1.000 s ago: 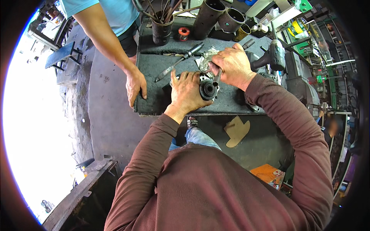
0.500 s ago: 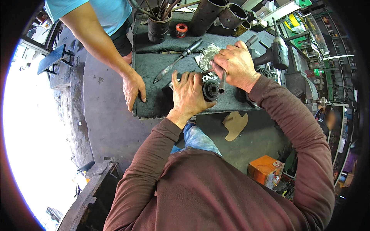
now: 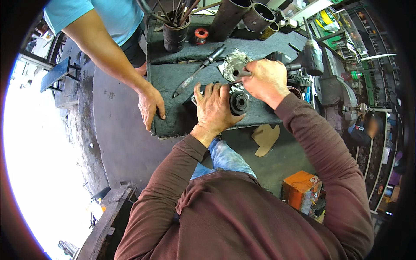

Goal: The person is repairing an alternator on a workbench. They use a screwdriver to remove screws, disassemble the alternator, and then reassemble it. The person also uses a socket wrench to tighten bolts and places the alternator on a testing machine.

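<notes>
My left hand (image 3: 213,107) is wrapped round a dark, cylindrical machine part on the near edge of the bench. Its round, ringed black end (image 3: 239,103) shows beside my thumb, and my palm covers most of the body. My right hand (image 3: 269,80) grips a dark metal bar tool (image 3: 243,74) just above the part. One end of the bar sticks out on each side of my fist. A thin rod (image 3: 234,82) runs from near the fist towards the part; I cannot tell whether it belongs to the tool. Beyond my left hand lies a long pointed hand tool (image 3: 200,71) with a dark handle.
Another person's hand (image 3: 151,106) rests on the bench's left corner. A can of rods (image 3: 175,38), a red wire spool (image 3: 200,36) and dark tubes (image 3: 229,19) stand at the back. A silvery casting (image 3: 234,63) and a cordless power driver (image 3: 313,56) lie beyond my right hand.
My right hand has turned the bar from a steep slant to nearly level. Its hollow end has swung up off the ringed end of the part. My left hand stays on the part.
</notes>
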Demonstrator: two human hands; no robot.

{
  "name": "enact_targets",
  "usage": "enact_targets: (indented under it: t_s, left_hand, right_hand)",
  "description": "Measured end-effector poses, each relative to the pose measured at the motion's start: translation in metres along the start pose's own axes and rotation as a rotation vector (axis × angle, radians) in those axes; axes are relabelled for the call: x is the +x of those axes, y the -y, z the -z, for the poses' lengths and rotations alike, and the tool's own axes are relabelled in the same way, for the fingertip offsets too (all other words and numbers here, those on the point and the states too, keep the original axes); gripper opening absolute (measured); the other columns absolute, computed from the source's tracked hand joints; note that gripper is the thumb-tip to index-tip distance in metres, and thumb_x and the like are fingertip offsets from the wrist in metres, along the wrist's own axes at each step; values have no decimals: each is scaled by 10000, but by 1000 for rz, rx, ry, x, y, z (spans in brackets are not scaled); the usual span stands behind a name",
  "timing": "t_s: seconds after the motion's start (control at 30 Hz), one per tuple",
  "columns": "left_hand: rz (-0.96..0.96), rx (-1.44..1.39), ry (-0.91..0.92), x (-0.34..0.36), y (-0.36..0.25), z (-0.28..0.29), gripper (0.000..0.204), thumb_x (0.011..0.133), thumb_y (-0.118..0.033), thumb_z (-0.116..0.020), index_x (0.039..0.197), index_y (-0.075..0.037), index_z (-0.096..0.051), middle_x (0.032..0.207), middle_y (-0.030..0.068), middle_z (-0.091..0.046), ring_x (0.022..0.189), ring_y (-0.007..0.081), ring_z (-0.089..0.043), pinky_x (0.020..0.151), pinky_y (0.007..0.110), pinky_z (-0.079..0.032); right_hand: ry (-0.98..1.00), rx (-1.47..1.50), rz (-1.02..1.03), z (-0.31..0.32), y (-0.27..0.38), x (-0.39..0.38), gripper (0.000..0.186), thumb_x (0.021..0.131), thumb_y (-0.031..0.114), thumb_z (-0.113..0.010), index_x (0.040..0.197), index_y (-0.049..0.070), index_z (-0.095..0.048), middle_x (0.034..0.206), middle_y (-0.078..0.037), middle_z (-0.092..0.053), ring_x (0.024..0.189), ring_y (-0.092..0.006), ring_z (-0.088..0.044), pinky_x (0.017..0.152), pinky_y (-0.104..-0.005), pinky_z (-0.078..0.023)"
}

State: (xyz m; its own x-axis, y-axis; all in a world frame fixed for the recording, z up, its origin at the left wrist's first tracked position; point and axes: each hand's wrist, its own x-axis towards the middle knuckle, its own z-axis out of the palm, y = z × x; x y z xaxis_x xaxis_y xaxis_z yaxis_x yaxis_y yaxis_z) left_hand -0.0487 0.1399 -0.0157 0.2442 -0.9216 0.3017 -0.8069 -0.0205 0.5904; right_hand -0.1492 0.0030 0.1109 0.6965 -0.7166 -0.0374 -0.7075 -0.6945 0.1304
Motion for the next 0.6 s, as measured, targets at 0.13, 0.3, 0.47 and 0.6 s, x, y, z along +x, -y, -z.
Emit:
enact_targets:
  t_s: [0.13,0.3,0.47,0.6]
  left_hand:
    - [-5,16,4,1,0,-4,897,596,-566,-979,1250,-85,-597,1159,79,-661,1222,306,-605,1216,647,-246]
    - [-17,20,-48,2,-1,-8,936,598,-611,-968,1260,-76,-580,1126,122,-675,1173,310,-635,1221,640,-234]
    - [3,80,-36,6,3,-14,1021,593,-685,-947,1310,-61,-573,1172,155,-693,1242,328,-636,1244,615,-234]
    - [75,179,142,9,-4,2,1130,608,-723,-929,1421,-24,-571,1329,139,-683,1334,297,-595,1267,563,-234]
  right_hand:
    - [82,18,-198,10,13,1,272,875,315,-690,868,81,-829,890,-184,-810,875,-371,-807,745,-477,-623]
    - [119,65,-302,15,17,6,239,867,272,-690,891,85,-837,924,-188,-817,896,-385,-808,753,-482,-624]
    - [61,2,-52,24,0,-14,265,949,339,-716,965,100,-830,926,-156,-815,907,-367,-798,850,-548,-558]
    - [-127,-67,212,40,-40,-53,309,969,411,-726,856,125,-760,794,-92,-756,842,-314,-757,892,-490,-458]
